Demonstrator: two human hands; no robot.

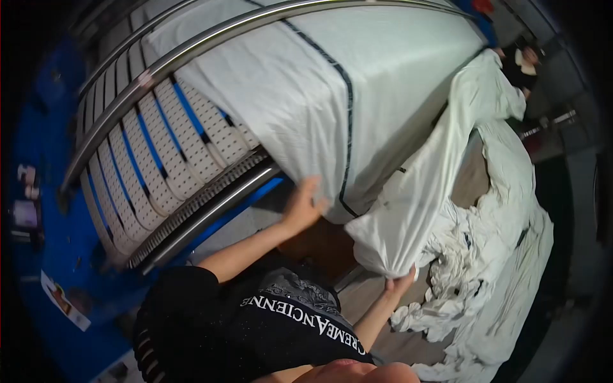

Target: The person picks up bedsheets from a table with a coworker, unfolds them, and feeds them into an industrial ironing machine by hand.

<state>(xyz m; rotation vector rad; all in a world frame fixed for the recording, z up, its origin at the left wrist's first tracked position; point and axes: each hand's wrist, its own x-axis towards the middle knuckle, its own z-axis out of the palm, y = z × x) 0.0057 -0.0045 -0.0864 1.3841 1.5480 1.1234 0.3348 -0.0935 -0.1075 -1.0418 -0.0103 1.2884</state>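
A white sheet with a dark stripe lies spread over the belts of a large machine and hangs down at the near side. My left hand, somewhat blurred, is at the hanging edge of this cloth with its fingers apart; whether it touches the fabric I cannot tell. My right hand is closed on the gathered lower end of a white cloth, which stretches up to the far right. Its fingertips are partly hidden by the folds.
Perforated belts run on the machine, with a metal rail across it. A crumpled heap of white linen spreads at the right. Another person stands at the far right. Blue flooring is at the left.
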